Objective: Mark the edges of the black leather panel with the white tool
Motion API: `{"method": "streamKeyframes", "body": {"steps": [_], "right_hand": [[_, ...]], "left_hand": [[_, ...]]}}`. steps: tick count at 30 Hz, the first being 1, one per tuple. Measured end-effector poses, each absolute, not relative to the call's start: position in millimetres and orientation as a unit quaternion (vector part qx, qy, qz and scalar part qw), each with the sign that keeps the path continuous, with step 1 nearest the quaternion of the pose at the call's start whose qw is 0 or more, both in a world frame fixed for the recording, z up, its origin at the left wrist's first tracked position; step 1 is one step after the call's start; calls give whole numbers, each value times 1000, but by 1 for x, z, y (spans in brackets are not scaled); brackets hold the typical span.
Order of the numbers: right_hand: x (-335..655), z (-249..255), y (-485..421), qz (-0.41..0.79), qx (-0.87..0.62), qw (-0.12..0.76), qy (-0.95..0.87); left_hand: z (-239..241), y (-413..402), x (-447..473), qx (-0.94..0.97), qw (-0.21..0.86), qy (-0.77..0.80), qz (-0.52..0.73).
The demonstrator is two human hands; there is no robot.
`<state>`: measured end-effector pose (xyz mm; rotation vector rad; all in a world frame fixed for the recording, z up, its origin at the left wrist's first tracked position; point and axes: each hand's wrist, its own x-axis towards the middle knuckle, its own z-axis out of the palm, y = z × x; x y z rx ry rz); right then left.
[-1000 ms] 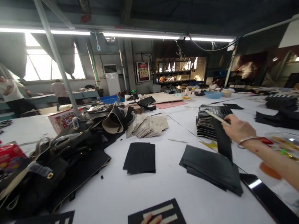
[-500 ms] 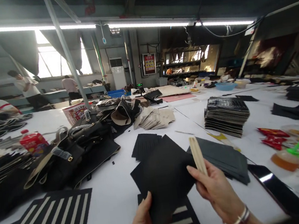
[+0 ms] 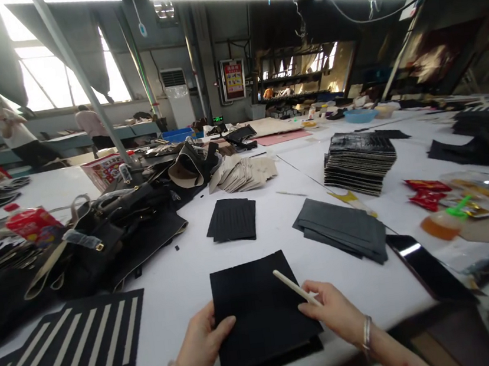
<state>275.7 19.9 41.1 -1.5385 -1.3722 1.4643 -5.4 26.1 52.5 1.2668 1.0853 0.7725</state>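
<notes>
Change: half a second ago the black sheet [image 3: 260, 311] was lifted and tilted between both hands; now it lies flat on the near edge of the white table [image 3: 184, 273], squared over another black piece beneath it.
Left hand [image 3: 202, 345]: rests on the table at the sheet's left edge, thumb laid on the sheet, fingers partly spread.
Right hand [image 3: 336, 314]: at the sheet's right edge, pinching a pale stick [image 3: 295, 286] that slants up and left over the sheet; a bangle circles the wrist.
Near left: a black panel with pale stripes [image 3: 65, 359].
Middle: a small black stack [image 3: 232, 219] and a fanned grey-black pile [image 3: 342, 229], well apart from the hands.
Far right: a tall stack of dark pieces [image 3: 359, 162].
Left: a heap of dark bags and straps [image 3: 100, 242], a red packet [image 3: 33, 224] just beside it.
Right: a dark phone [image 3: 428, 267], wrappers near it.
</notes>
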Motion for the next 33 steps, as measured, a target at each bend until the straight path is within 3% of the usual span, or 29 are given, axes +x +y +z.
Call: {"method": "streamKeyframes", "body": {"steps": [13, 33], "right_hand": [[282, 12, 12, 441, -640, 230, -585], [282, 1, 11, 424, -659, 204, -586]], "left_hand": [[44, 21, -5, 570, 497, 584, 295], [34, 17, -3, 563, 490, 610, 266]]}}
